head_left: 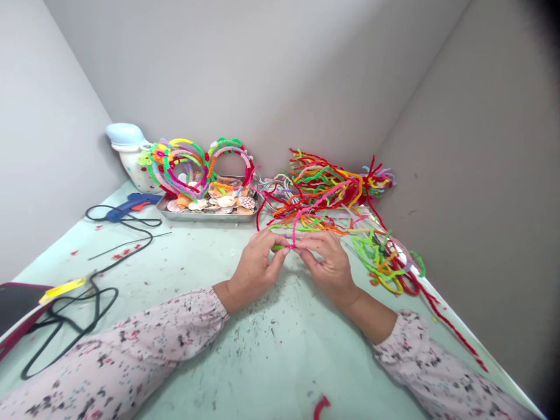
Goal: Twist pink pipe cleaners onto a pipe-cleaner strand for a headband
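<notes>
A pink pipe cleaner (294, 224) rises from between my fingertips in the middle of the table and curves up to the right. My left hand (259, 263) is closed in a pinch on its lower end, where a short green piece (277, 248) also shows by the thumb. Opposite it, my right hand (328, 265) pinches the same pink end, thumb against forefinger. The two hands almost touch at the fingertips. How the pink and green pieces join there is too small to make out.
Behind my hands lies a heap of colourful pipe cleaners (324, 181). A metal tray (210, 216) holds shells and wrapped headbands (179, 154). To the left are a blue glue gun (131, 205), its black cord (102, 268) and a white container (133, 157). Looped pipe cleaners (389, 268) lie right.
</notes>
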Motion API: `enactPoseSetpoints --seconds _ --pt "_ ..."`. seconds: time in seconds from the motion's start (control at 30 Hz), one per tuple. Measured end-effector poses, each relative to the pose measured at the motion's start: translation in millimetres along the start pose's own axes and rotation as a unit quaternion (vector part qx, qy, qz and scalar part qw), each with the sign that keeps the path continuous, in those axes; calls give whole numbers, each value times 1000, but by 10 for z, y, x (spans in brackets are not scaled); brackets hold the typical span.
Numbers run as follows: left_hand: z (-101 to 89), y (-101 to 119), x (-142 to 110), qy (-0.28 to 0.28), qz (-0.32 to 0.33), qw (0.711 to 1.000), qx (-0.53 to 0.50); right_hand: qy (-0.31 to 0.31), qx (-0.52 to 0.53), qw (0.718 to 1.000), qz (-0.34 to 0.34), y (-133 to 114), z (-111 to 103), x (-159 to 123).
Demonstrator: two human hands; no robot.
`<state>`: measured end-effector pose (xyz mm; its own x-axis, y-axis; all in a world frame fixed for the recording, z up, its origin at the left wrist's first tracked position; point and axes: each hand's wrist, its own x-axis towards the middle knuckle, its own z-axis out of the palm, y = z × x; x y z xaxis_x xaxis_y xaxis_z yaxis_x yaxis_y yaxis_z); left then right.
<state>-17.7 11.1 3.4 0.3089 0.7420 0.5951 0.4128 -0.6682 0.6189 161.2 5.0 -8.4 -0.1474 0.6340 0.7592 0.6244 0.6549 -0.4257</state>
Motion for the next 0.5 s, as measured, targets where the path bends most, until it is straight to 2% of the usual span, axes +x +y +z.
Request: enactPoseSetpoints --seconds 0.5 --pt "-4 -9 2 3 20 1000 9 1 1 1000 -21 12 7 11"
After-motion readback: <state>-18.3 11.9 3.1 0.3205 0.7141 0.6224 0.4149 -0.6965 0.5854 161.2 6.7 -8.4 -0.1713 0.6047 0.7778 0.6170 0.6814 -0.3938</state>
